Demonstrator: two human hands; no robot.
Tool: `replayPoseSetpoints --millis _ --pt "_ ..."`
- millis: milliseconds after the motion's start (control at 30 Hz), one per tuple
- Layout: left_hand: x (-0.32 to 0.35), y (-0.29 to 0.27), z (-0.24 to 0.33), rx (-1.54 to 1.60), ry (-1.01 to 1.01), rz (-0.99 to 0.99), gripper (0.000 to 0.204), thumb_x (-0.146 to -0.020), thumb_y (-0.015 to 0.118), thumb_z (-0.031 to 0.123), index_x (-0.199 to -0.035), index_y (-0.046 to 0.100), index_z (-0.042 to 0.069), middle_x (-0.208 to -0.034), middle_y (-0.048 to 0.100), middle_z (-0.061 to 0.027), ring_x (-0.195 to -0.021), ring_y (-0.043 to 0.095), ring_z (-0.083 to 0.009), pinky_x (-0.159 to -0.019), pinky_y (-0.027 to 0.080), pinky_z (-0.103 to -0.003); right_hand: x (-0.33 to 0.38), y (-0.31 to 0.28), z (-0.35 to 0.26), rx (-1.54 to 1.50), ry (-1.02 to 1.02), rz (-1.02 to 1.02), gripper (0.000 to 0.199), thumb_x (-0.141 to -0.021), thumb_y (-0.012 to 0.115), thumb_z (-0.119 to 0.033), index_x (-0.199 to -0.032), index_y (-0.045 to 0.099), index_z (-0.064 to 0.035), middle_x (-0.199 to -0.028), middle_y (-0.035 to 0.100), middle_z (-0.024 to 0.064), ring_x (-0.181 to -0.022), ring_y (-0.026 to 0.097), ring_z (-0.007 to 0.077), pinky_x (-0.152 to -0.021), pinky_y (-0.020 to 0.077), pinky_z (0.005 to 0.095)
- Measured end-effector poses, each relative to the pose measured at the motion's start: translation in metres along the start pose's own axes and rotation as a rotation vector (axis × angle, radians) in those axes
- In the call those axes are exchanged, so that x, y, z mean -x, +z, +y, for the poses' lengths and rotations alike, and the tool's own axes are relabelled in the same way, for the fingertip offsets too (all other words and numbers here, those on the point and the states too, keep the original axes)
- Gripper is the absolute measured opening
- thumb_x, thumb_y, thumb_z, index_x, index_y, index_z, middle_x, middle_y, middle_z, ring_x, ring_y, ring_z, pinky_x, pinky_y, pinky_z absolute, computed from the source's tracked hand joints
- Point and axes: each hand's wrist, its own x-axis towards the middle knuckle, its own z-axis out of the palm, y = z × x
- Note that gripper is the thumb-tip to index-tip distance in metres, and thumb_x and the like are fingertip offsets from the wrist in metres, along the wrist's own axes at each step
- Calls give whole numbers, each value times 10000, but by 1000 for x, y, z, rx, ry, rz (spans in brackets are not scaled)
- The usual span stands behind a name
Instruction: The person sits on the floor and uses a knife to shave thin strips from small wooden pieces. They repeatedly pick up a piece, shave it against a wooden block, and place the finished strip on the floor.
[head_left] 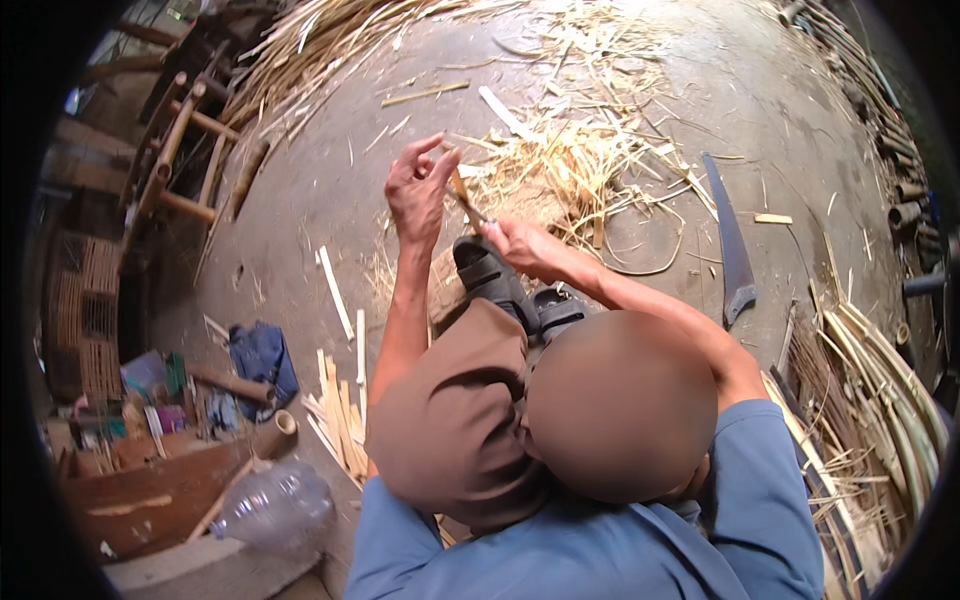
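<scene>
My right hand (515,246) is closed around the handle of a knife, whose narrow blade (464,204) points up and to the left. Just left of it, my left hand (418,195) is raised with thumb and forefinger pinched at the upper end of a thin yellowish bamboo strip (458,184). The strip lies close against the blade; whether they touch I cannot tell. Beyond both hands is a heap of pale bamboo shavings (570,165). My sandalled foot (490,280) rests below the knife.
A handsaw (730,240) lies on the floor to the right. Bundled bamboo strips (880,390) stand at the right edge. Cut slats (340,415) lie at my left, near a clear plastic bottle (275,505) and a bamboo tube (275,435). A bamboo frame (185,160) stands far left.
</scene>
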Motion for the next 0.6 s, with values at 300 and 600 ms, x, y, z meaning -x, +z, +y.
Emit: replayPoseSetpoints --millis 300,600 --pt "21 -19 -40 372 -99 -100 271 -911 745 219 -1059 653 12 -864 654 -18 -753 596 -97 -650 493 -251 11 47 -11 81 -188 88 305 -901 537 -156 -1069 412 66 -846 622 285 -798 605 507 -747 472 563" --pt "41 -40 -54 398 -101 -139 377 -943 708 274 -1151 608 -25 -955 634 -65 -824 567 -136 -676 478 -251 26 61 -6 -161 -86 83 278 -858 549 -155 -1001 398 30 -783 562 257 -685 578 393 -641 465 485"
